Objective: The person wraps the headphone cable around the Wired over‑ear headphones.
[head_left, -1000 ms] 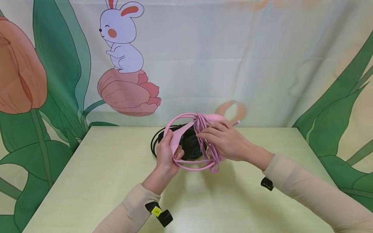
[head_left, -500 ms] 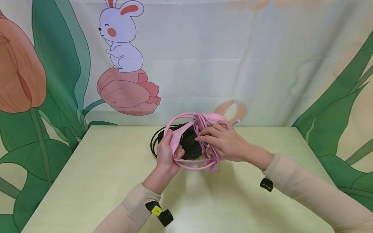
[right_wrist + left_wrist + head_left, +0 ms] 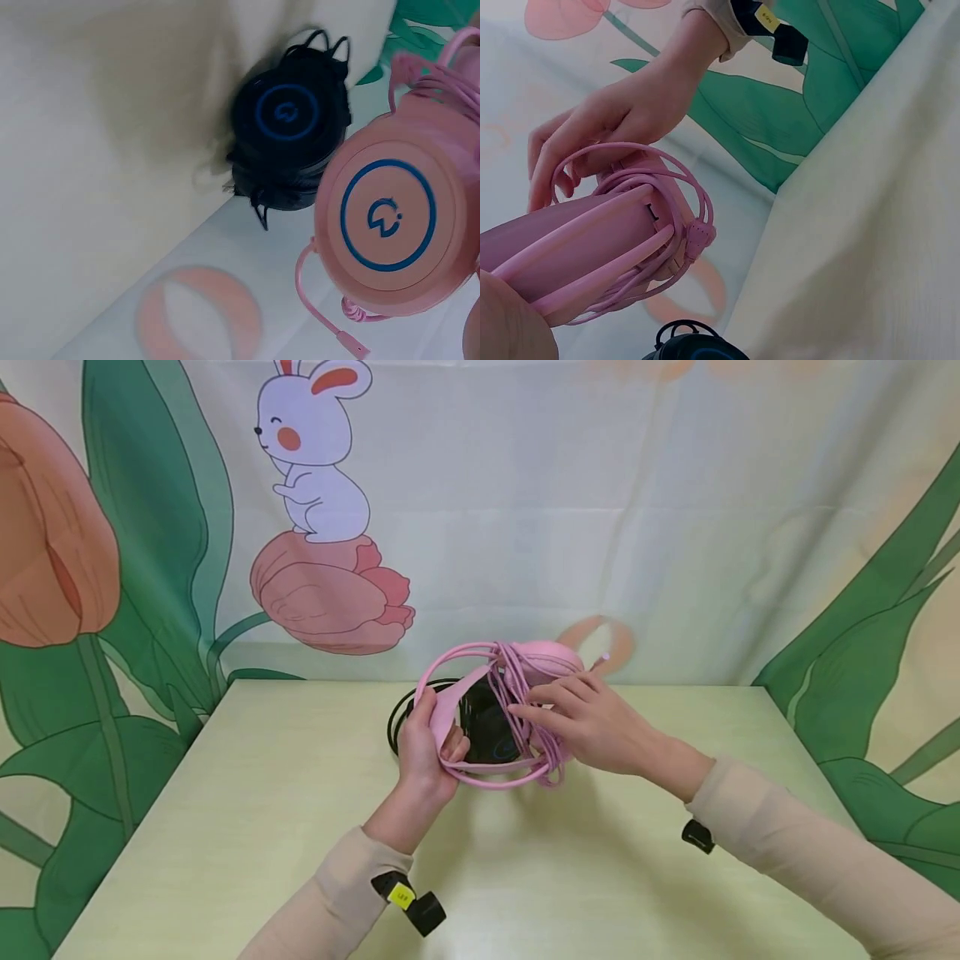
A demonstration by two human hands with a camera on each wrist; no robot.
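Note:
A pink headset [image 3: 453,695] is held above the table, its pink cable [image 3: 504,681] wound in loops around the ear cups and headband. My left hand [image 3: 425,747] grips the headband, fingers curled round it. On the other side my right hand [image 3: 600,727] holds the cable loops by the ear cups with bent fingers; part of its grip is hidden. In the left wrist view, a cable loop [image 3: 615,145] passes by the right hand's fingers. The right wrist view shows one round ear cup [image 3: 388,214] with a blue ring, and a thin pink stem [image 3: 319,311] below it.
A black headset [image 3: 486,727] with a black cable [image 3: 393,731] lies on the pale table [image 3: 262,810] behind the pink one, partly hidden. A printed cloth [image 3: 510,510] with a rabbit and tulips hangs at the table's back edge.
Both hands have lifted slightly with the pink headset, which has shifted a little left and up. The cable loops at the right hand have spread and changed shape.

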